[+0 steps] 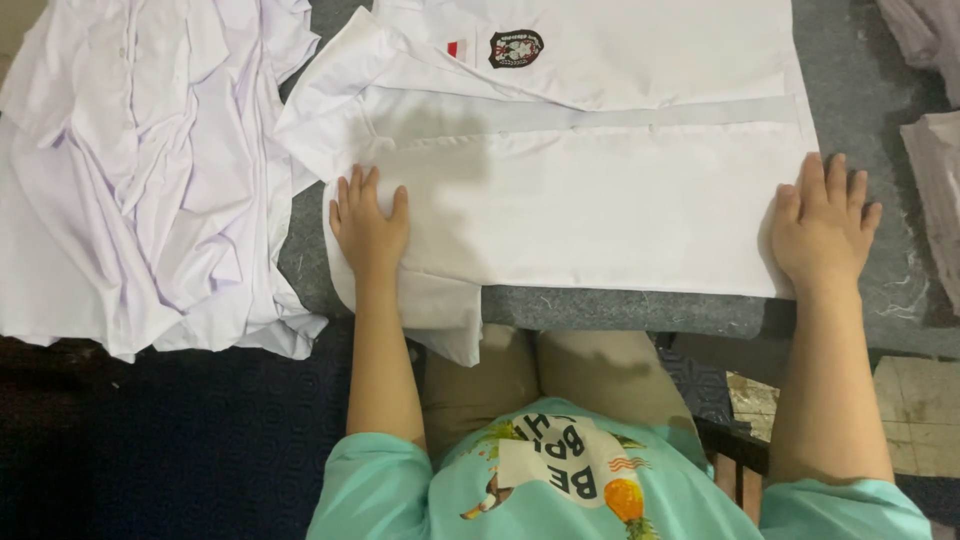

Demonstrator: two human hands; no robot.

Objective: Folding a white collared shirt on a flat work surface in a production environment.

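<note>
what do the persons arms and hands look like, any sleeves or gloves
Both hands are bare: no gloves, rings or watch show on the left hand or the right hand. The forearms are uncovered. Short mint-green sleeves of a printed T-shirt end above the elbows.

The white shirt (pixel 600 200) is taken as the landmark. The middle of the worktop (pixel 620 310) is covered by it, laid flat. A narrow strip of bare grey surface is left along the shirt's near edge, where passage is possible. A slim grey gap is seen at the shirt's left, bounded by a crumpled heap of white garments (pixel 150 170) that blocks that side. To the right of the shirt a wider grey band is open, limited at the far right by pale folded cloth (pixel 935 180). The shirt's left end is pressed by the left hand (pixel 368 225), its right end by the right hand (pixel 822 225).
</note>
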